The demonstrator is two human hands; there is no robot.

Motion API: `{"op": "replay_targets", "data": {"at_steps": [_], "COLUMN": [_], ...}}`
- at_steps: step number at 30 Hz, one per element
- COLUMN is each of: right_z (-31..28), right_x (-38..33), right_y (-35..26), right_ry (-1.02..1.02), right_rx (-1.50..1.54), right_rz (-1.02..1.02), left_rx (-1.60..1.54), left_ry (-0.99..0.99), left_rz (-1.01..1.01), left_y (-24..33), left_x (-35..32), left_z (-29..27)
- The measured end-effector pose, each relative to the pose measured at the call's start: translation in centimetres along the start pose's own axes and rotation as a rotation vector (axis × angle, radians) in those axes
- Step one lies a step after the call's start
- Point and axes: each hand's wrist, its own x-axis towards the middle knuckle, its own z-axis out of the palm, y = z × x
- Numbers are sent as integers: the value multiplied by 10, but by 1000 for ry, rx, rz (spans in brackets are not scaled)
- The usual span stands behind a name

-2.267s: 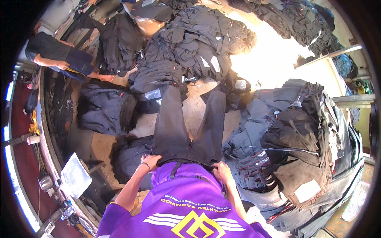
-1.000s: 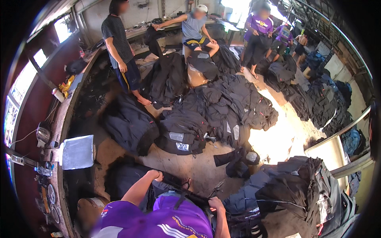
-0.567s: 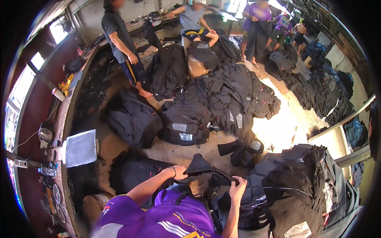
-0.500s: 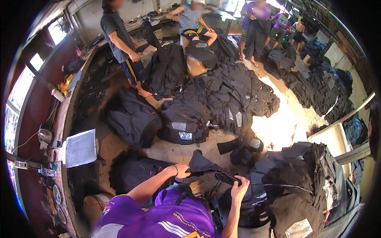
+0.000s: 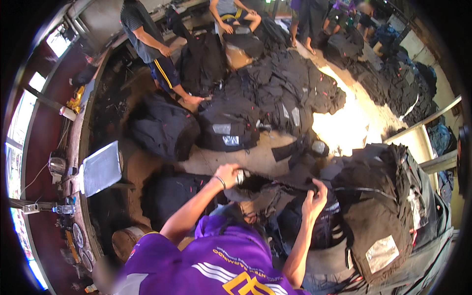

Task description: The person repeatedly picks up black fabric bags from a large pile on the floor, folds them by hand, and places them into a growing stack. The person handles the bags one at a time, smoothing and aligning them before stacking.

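Observation:
A black garment [image 5: 275,189] is stretched between my two hands, its upper edge looking like a waistband. My left hand [image 5: 227,176] is closed on one end of that edge, beside a small whitish patch [image 5: 240,177]. The other end is pinched in my right hand [image 5: 315,197], fingers bent around the cloth. The garment's lower part hangs toward my body and merges with dark cloth, so its full shape is hidden. Close on the right rises a large heap of black garments [image 5: 371,206]. A dark bundle [image 5: 172,196] lies to the left of my left forearm.
Several black bundles [image 5: 228,123] cover the floor ahead. On the left, a grey square panel [image 5: 102,168] stands by a long ledge [image 5: 73,162]. A round wooden stool [image 5: 129,241] is near my left side. One person [image 5: 147,37] stands ahead; another [image 5: 231,12] sits.
Both my hands have moved forward and lifted the garment's edge, spreading it a little. My view has tilted down. The seated person's raised arm has come down toward the knee.

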Motion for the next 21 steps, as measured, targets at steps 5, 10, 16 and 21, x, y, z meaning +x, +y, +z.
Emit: {"op": "replay_targets", "data": {"at_steps": [5, 10, 16, 21], "right_z": [-14, -13, -13, -19], "right_x": [15, 17, 12, 2], "right_y": [-3, -16, -27, -36], "right_ry": [-99, -91, -72, -58], "right_rx": [126, 250, 300, 323], "right_rz": [103, 151, 136, 112], "left_rx": [-56, -46, 14, 97], "left_ry": [32, 54, 41, -33], "left_rz": [109, 185, 282, 218], "left_y": [10, 34, 33, 56], "left_x": [-14, -33, -43, -58], "left_z": [-47, -80, -92, -108]}}
